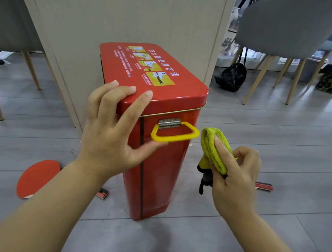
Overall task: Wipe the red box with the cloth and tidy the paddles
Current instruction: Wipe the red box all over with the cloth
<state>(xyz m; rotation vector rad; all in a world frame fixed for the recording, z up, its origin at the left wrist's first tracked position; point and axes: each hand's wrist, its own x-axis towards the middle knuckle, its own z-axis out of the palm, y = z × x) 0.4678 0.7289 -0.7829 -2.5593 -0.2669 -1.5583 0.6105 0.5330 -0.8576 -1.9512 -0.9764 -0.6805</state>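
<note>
The red box (pixel 158 164) was stood upright on the floor (pixel 153 243), backed against a beige panel (pixel 129 15). It was steadied by the left hand (pixel 109 137), whose fingers (pixel 141 104) were spread with their tips laid on the near corner of the lid (pixel 154 81) and the thumb stretched under the yellow handle (pixel 175 132). This hold was judged to be meant to keep the tall box from tipping under rubbing. The cloth (pixel 212 147) was bunched into a pad and pinched in the right hand (pixel 234 179), just right of the box beside the handle, apparently not touching it. One paddle (pixel 37 178) was laid flat left of the box's base. Of a second paddle (pixel 264 186) only the grip was seen, right of the box. Both were judged not yet tidied.
</note>
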